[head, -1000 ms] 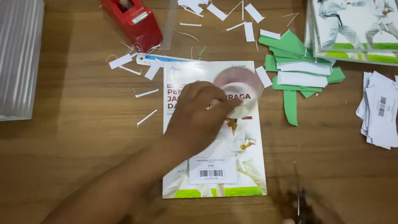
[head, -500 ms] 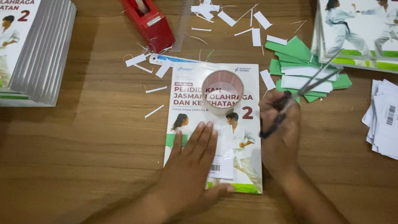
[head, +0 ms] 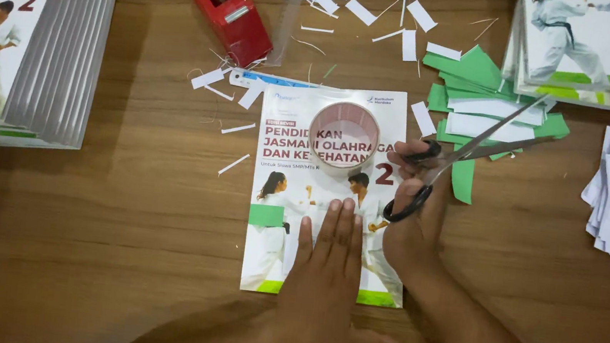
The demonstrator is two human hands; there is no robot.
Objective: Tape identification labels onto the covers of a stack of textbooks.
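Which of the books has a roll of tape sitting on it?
The single book under the left hand; the tape roll rests on its cover, unlike the side stacks.

The right hand (head: pixel 413 224) has come up from the worktop's near edge with the scissors (head: pixel 462 156), whose blades now stand open past the book's (head: pixel 333 198) right side. The left hand (head: pixel 327 275) slid down off the tape roll (head: pixel 344 134) and lies flat on the lower cover.

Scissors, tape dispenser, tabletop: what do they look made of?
Scissors in the right hand: shiny metal blades, black handles, likely plastic. Tape dispenser: glossy red, probably plastic. Table: brown with visible grain, wood or wood-look laminate.
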